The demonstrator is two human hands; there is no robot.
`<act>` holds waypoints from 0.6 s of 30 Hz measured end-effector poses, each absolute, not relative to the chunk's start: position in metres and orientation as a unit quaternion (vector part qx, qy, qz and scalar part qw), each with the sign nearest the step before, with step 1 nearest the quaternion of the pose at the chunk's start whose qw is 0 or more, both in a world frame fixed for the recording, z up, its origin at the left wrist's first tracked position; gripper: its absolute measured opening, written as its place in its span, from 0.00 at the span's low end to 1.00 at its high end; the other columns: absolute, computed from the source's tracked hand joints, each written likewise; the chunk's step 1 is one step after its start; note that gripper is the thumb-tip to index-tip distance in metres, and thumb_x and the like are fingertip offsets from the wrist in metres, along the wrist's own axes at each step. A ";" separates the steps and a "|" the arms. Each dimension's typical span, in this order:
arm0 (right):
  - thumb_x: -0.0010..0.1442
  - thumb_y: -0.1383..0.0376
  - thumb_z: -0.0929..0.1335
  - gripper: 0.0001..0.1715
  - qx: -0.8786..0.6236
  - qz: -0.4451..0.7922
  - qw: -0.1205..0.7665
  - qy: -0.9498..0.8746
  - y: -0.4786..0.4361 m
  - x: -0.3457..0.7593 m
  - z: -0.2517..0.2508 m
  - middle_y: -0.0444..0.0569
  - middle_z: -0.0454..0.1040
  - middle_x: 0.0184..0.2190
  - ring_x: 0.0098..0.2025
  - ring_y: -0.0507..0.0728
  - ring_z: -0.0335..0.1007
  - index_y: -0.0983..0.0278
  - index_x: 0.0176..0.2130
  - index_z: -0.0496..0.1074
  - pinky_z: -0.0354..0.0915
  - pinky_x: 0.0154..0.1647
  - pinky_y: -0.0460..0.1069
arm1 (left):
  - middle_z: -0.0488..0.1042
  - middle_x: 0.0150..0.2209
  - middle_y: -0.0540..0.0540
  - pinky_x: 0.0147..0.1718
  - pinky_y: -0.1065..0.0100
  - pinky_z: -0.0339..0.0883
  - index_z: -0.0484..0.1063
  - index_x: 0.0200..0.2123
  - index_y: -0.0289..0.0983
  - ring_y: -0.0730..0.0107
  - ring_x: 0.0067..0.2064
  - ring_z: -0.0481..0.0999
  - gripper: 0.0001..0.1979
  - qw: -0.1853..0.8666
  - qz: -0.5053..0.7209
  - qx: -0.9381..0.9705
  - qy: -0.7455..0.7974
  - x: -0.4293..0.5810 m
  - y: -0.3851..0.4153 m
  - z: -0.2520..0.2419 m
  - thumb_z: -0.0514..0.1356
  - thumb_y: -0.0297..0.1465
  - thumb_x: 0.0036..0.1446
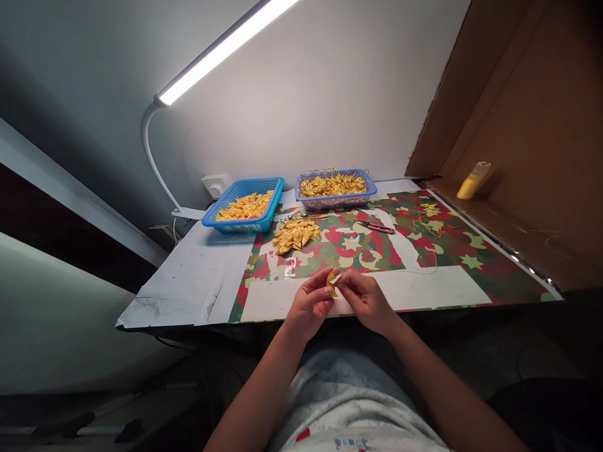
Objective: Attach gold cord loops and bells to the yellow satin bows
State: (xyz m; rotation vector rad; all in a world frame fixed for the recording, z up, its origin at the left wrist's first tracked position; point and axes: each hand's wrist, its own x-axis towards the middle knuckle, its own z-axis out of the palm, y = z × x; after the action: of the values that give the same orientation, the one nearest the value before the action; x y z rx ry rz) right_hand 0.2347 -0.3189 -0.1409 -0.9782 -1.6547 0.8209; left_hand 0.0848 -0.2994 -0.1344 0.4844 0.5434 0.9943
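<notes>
My left hand (311,301) and my right hand (363,296) meet over the near edge of the table, fingers pinched together on one small yellow folded piece (332,280). A thin golden thread (414,271) runs from the hands to the right across the patterned mat (424,251). A loose pile of yellow folded pieces (296,235) lies on the mat beyond my hands.
Two blue baskets stand at the back: the left basket (235,225) holds yellow pieces, the right basket (367,188) holds pieces with golden loops. Red thread snips (377,227) lie on the mat. A yellow bottle (473,181) stands by the cardboard wall. A white desk lamp (160,169) arches overhead.
</notes>
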 end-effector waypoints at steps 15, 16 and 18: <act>0.64 0.63 0.63 0.10 -0.391 0.391 0.514 -0.656 -0.317 0.235 -0.140 0.43 0.67 0.26 0.26 0.50 0.57 0.62 0.31 0.66 0.55 0.27 0.46 | 0.81 0.43 0.46 0.26 0.83 0.67 0.81 0.37 0.36 0.79 0.34 0.77 0.17 0.823 0.446 0.243 0.254 0.087 -0.297 -0.135 0.71 0.21 0.39; 0.65 0.62 0.63 0.10 -0.391 0.393 0.517 -0.652 -0.316 0.235 -0.141 0.43 0.68 0.27 0.27 0.50 0.59 0.62 0.31 0.66 0.56 0.28 0.46 | 0.81 0.43 0.46 0.28 0.83 0.68 0.81 0.37 0.36 0.78 0.35 0.77 0.17 0.823 0.448 0.242 0.252 0.087 -0.297 -0.135 0.71 0.21 0.40; 0.65 0.61 0.63 0.11 -0.394 0.397 0.522 -0.644 -0.316 0.235 -0.141 0.45 0.71 0.30 0.29 0.51 0.62 0.62 0.32 0.67 0.58 0.30 0.46 | 0.81 0.42 0.46 0.30 0.82 0.70 0.80 0.38 0.37 0.77 0.36 0.78 0.18 0.821 0.456 0.236 0.249 0.088 -0.298 -0.135 0.70 0.21 0.41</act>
State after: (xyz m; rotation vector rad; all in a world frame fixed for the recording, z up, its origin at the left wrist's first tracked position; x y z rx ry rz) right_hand 0.2349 -0.3162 -0.1409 -0.9437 -1.5438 0.9505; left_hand 0.0881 -0.2977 -0.1350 0.5030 0.5309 0.9712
